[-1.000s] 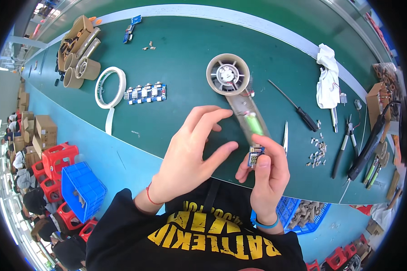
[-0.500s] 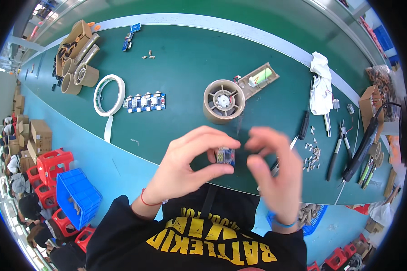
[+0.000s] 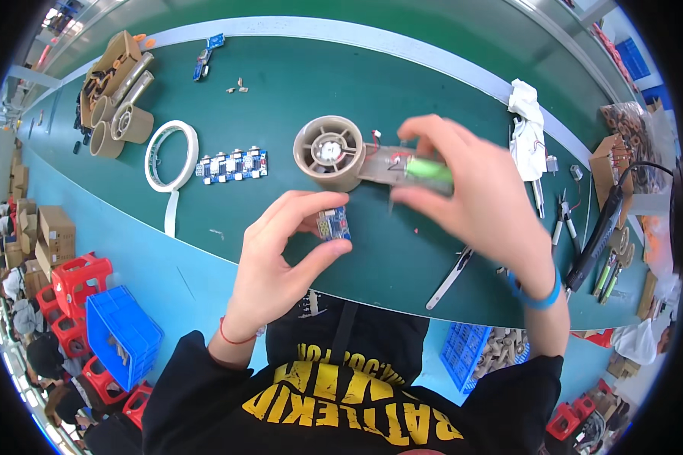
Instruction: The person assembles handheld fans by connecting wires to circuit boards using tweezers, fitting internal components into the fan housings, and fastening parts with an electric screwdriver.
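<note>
My left hand pinches a small blue circuit board between thumb and fingers, above the table's near edge. Just beyond it, a round beige fan housing stands with its spoked opening facing up. From its right side extends an open handle with a green battery cell and thin wires inside. My right hand has closed around the handle's outer end, thumb on the near side and fingers on the far side. Motion blurs those fingertips. A small white connector on a wire stands out near the joint.
Left are a strip of blue circuit boards, a white tape roll and more beige housings. Tweezers lie near the front edge. Rightward are a white cloth, pliers and a corded black tool.
My right hand has moved from beside the circuit board to the handle. The fan housing has shifted left, and its handle has swung round to point right. My left hand still holds the board.
</note>
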Tool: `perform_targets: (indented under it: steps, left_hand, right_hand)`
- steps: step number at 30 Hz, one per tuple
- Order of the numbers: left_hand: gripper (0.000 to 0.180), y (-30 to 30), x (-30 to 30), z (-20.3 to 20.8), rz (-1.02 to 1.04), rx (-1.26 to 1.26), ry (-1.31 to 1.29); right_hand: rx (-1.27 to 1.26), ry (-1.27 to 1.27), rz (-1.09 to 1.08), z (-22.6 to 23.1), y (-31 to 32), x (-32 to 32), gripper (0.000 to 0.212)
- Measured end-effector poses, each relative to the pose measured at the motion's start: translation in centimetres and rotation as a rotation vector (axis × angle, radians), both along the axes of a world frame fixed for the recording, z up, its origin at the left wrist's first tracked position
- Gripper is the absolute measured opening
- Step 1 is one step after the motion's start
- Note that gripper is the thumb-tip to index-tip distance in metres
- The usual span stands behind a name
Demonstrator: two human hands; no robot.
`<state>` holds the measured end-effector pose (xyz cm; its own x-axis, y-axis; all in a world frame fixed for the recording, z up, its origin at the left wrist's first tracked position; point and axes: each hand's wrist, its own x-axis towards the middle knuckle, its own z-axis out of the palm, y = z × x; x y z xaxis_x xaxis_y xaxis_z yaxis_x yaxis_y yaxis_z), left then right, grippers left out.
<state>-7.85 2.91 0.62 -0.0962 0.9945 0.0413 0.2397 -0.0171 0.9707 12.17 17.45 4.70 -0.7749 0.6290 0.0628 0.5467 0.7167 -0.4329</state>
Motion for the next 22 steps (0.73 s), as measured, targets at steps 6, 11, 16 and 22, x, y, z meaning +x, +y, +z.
perform_targets:
  steps: [6,11,16,22]
  left_hand:
    - [0.041,-0.4,0.5,-0.3,-0.013,-0.017,-0.299]
    - [0.039,-1.0,0.4,-0.8,-0.034,-0.05,-0.338]
    - [0.039,-0.8,1.0,-0.1,-0.019,-0.042,-0.296]
    - [0.047,-0.6,0.4,0.2,-0.166,-0.09,-0.101]
  right_hand:
    - [-0.393,0.224,-0.258,-0.5,-8.1,-0.3,0.035]
    - [-0.335,0.411,-0.373,-3.4,-11.9,-1.6,0.033]
    - [-0.158,0.561,-0.415,-4.7,-11.9,-1.9,0.024]
    - [-0.436,0.751,-0.403,-4.7,-12.5,-0.8,0.017]
